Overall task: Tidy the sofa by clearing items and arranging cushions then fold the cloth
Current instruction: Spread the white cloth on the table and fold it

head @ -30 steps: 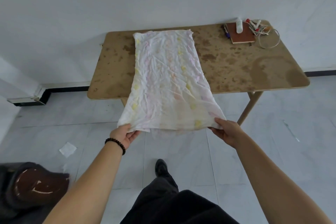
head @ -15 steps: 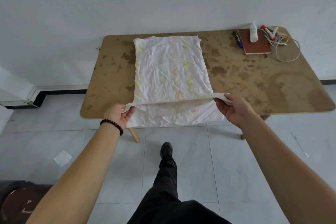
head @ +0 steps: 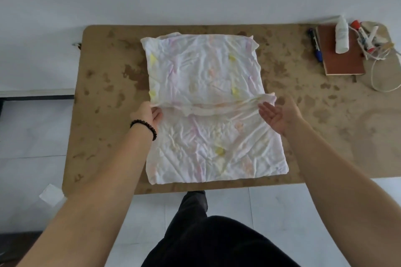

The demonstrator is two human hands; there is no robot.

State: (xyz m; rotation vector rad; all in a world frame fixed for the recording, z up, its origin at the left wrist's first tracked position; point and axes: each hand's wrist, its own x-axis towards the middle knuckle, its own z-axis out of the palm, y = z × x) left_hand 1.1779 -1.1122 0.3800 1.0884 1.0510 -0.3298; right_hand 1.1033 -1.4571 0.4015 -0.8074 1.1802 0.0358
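Near hem of cloth (head: 204,71), hanging off the table (head: 104,71) edge a second ago, now carried halfway across it — left hand (head: 145,115) pinches one corner, right hand (head: 280,112) palm-up under the other, grip unclear — half-fold nearly laid.

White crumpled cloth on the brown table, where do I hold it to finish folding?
Grip the white crumpled cloth at both ends of its raised edge, from the outer sides: it spans the middle, left hand pinching one end, right hand under the other.
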